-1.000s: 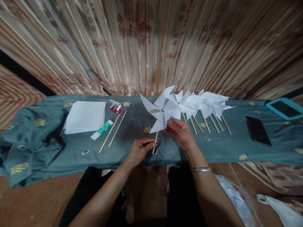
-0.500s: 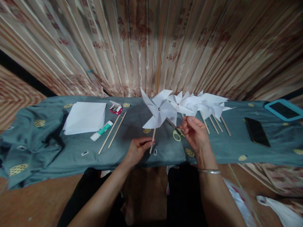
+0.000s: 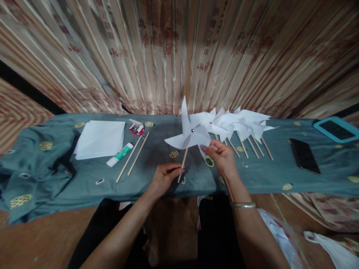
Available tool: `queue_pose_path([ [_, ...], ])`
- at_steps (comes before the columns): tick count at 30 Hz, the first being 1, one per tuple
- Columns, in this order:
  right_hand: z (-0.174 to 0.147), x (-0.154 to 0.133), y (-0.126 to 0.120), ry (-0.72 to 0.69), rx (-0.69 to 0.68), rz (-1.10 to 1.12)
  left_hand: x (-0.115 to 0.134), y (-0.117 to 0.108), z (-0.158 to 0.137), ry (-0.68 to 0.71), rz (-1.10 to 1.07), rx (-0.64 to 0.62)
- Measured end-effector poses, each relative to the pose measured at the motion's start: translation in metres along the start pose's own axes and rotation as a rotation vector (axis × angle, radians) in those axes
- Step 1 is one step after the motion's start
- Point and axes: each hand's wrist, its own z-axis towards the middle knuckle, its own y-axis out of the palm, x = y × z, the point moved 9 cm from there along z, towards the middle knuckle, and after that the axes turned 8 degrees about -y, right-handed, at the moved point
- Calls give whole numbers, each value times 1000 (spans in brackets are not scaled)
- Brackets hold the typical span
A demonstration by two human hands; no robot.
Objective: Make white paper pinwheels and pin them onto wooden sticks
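- Head view: my left grip [image 3: 165, 180] pinches the wooden stick [image 3: 184, 160] of a white paper pinwheel [image 3: 198, 136], held over the middle of the bench [image 3: 157, 147].
- My right grip [image 3: 223, 158], fingers narrow, is at its lower right blade [image 3: 203, 142]; pinch or touch, I cannot tell.
- Right: other pinwheels [image 3: 248, 123], in a row.
- Left: two loose sticks [image 3: 138, 153].
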Motion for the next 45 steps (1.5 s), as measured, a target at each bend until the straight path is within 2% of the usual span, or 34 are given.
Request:
queue_pose_path([
  [4,-8,6,22,56,-110,22,3,0,0,29,17,17],
  [7,-17,9,38,118,-275,-22,7,-2,0,60,32,26],
  [10,-22,6,33,144,-343,-65,9,-5,1,71,29,33],
  [12,-16,1,15,101,-257,-72,9,-7,1,62,27,31],
  [16,1,-10,-35,-69,107,-42,7,-4,-1,21,59,-16],
  [18,6,-14,-50,-164,239,-51,5,0,-2,-7,60,-53],
  [20,9,-17,-52,-230,261,-71,2,4,-4,-34,48,-86],
  [22,11,-16,-47,-245,227,-81,0,7,-5,-54,42,-107],
  [29,6,-6,-36,-136,222,-43,-1,6,-4,-32,71,-102],
  [35,-5,7,-3,32,87,38,4,-1,-2,32,61,-21],
  [40,-18,15,26,101,-32,29,7,-4,-1,70,41,36],
  [42,-22,17,35,127,-116,-3,9,-3,-1,91,50,27],
  [45,-29,20,46,200,-322,-58,12,-3,-2,101,79,13],
])
